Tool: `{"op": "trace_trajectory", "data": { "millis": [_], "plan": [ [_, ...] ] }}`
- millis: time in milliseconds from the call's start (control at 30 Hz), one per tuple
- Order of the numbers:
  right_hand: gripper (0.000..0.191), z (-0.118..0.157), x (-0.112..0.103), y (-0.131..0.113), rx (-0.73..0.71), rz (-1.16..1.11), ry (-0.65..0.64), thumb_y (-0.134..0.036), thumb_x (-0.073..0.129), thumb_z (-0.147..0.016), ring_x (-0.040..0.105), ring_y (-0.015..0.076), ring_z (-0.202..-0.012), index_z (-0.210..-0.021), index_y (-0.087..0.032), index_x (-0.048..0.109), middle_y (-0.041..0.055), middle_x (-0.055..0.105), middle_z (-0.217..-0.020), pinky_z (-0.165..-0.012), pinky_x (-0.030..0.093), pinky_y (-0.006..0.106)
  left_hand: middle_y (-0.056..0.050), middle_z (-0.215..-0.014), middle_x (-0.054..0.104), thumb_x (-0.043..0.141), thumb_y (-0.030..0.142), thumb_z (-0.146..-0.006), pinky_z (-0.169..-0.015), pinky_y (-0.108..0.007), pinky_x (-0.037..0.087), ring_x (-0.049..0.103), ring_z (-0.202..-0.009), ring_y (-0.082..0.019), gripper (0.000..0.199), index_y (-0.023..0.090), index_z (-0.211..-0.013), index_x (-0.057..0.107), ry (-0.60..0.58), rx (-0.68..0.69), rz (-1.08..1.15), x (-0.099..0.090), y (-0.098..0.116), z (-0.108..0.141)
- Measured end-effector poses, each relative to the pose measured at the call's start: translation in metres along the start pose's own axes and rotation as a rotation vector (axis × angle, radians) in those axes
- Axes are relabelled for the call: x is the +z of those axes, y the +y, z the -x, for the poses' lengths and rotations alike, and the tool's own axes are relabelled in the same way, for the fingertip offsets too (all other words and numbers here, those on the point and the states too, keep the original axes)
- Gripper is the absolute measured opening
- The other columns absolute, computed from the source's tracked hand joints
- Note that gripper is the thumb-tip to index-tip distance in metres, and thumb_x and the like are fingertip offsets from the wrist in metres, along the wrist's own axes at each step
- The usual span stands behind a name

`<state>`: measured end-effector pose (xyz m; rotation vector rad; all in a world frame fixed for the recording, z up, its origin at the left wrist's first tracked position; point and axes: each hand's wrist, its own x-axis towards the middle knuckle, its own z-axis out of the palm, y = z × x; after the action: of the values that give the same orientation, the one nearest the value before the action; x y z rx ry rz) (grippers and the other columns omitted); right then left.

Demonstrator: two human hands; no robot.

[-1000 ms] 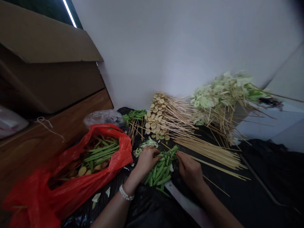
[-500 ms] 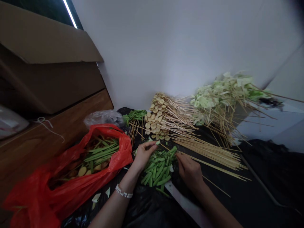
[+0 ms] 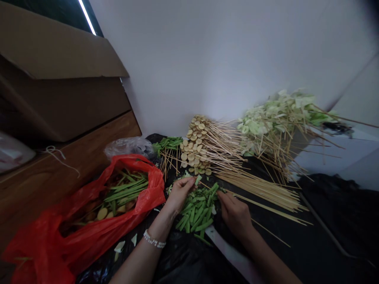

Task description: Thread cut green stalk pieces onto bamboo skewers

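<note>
Pinched between the thumb and fingers of my left hand [image 3: 181,191] is a short pale-green bean piece [image 3: 198,180]. My right hand [image 3: 235,211] is closed around a thin bamboo skewer [image 3: 271,232], whose front end points at the bean piece and whose tail sticks out behind the wrist. Whether the tip has entered the piece is too small to tell. Below and between both hands lies a heap of cut green beans [image 3: 197,215] on black plastic.
On the left sits a red plastic bag [image 3: 154,193] with long beans and potato slices. Behind are skewered potato slices [image 3: 194,154], skewered beans [image 3: 170,144], bare skewers [image 3: 263,191] and skewered cabbage [image 3: 278,112]. A cardboard box [image 3: 68,98] stands at the upper left.
My right hand has shifted slightly left with the skewer, whose tail end now sits a little lower and farther right. The bean piece in my left hand has turned slightly more upright.
</note>
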<state>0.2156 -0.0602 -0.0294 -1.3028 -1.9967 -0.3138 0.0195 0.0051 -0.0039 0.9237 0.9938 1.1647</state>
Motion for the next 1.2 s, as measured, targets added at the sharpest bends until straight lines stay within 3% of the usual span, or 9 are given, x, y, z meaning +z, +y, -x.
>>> {"op": "trace_trajectory", "data": {
  "millis": [333, 667, 1000, 1200],
  "plan": [
    [0.029, 0.0014, 0.0001, -0.0006, 0.002, -0.006, -0.013, -0.012, 0.041, -0.092, 0.063, 0.0129, -0.069, -0.108, -0.014, 0.064, 0.0037, 0.065, -0.075, -0.065, 0.045, 0.021, -0.004, -0.071, 0.071, 0.089, 0.028, -0.047, -0.062, -0.020, 0.043, 0.061, -0.065, -0.010, 0.037, 0.014, -0.078, 0.077, 0.030, -0.144, 0.200, 0.0008, 0.0071, 0.0013],
    [0.029, 0.0011, -0.0016, -0.0036, 0.011, 0.001, -0.028, -0.013, 0.040, -0.092, 0.062, 0.0120, -0.067, -0.106, -0.015, 0.065, 0.0039, 0.066, -0.075, -0.063, 0.044, 0.020, -0.005, -0.074, 0.072, 0.089, 0.026, -0.047, -0.067, -0.022, 0.047, 0.060, -0.064, -0.009, 0.035, 0.015, -0.077, 0.077, 0.054, -0.072, 0.146, -0.0024, 0.0045, -0.0010],
    [0.029, 0.0017, 0.0000, -0.0061, 0.023, 0.005, -0.033, -0.012, 0.039, -0.093, 0.063, 0.0121, -0.068, -0.104, -0.016, 0.065, 0.0039, 0.065, -0.074, -0.063, 0.044, 0.020, -0.006, -0.083, 0.074, 0.086, 0.027, -0.054, -0.081, -0.025, 0.045, 0.063, -0.081, -0.014, 0.027, 0.017, -0.077, 0.078, 0.056, 0.061, -0.039, -0.0018, -0.0009, -0.0012],
    [0.028, 0.0016, 0.0002, -0.0060, 0.009, -0.044, -0.013, -0.011, 0.040, -0.092, 0.064, 0.0123, -0.069, -0.107, -0.014, 0.064, 0.0039, 0.066, -0.074, -0.065, 0.045, 0.020, -0.004, -0.075, 0.071, 0.087, 0.028, -0.051, -0.062, -0.020, 0.044, 0.058, -0.063, -0.009, 0.035, 0.017, -0.082, 0.077, 0.027, -0.050, 0.071, -0.0009, 0.0034, 0.0001]
  ]
}}
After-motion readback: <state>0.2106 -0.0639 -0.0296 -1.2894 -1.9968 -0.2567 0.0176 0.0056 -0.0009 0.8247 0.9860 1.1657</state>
